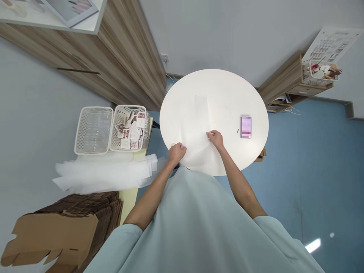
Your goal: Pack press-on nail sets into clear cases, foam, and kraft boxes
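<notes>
A thin, whitish, see-through sheet [196,132] lies over the near half of the white round table [236,87], and its outline is hard to make out against the tabletop. At its left side my left hand [176,153] is closed, pinching the sheet near the table's edge. My right hand [215,138] pinches the sheet's right side between thumb and fingers, farther in on the table. To the right of that hand lies a phone [246,127] with a pinkish screen, beside a tiny dark scrap [237,131].
Left of the table stand a white basket of small cards and packets [130,131] and another with clear plastic pieces [95,131]. Nearer are a pile of white translucent sheets [108,174] and stacked brown cardboard boxes [57,235]. Wooden cabinets [127,49] flank the table.
</notes>
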A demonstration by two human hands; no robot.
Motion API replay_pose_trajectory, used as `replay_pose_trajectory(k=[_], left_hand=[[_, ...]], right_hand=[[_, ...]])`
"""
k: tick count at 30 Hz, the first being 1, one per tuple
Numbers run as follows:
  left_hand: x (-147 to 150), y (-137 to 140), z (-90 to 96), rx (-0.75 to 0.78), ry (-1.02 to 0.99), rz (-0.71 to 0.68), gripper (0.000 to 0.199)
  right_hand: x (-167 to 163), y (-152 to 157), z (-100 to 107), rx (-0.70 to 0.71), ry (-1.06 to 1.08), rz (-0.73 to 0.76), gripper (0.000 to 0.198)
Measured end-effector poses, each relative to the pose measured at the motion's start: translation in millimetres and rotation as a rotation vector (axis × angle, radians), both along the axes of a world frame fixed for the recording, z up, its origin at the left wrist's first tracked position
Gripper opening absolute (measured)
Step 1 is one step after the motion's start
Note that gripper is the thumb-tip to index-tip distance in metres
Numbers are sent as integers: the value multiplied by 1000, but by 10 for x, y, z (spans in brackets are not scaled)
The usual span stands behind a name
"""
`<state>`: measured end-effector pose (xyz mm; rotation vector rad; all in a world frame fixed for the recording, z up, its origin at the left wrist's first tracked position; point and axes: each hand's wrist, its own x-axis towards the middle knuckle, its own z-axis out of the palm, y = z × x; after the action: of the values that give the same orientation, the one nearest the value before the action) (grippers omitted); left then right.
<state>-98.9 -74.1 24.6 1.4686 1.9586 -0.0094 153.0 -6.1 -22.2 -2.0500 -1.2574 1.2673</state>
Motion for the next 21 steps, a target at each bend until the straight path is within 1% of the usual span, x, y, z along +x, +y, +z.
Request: replay_pose_trajectory(k=[3, 6, 9, 13, 15, 17, 19, 21], left_hand=[[-4, 51, -53, 20, -12, 8, 25], [15, 128, -83, 29, -44, 32, 22], [40, 216, -90, 21, -98, 61, 21], [-2, 266, -77, -24, -172, 24, 35], [-103, 238, -69, 8, -171, -19, 37], [-263, 179, -73, 101, -149, -100, 39], [-458, 103, -97, 186, -135, -239, 46], [-640, 26, -142, 196, -133, -398, 56]], right_hand=[[33, -195, -39, -20, -79, 65, 32], [93, -479, -51, -40, -128, 84, 35], [149, -741, -33, -73, -118, 42, 33], [216, -915, 9, -72, -88, -52, 31], [257, -929, 22, -67, -119, -67, 29], [304, -915, 30, -67, -167, -64, 26], [349, -892, 40, -68, -216, -51, 25], [386, -873, 58, -72, -252, -44, 25]])
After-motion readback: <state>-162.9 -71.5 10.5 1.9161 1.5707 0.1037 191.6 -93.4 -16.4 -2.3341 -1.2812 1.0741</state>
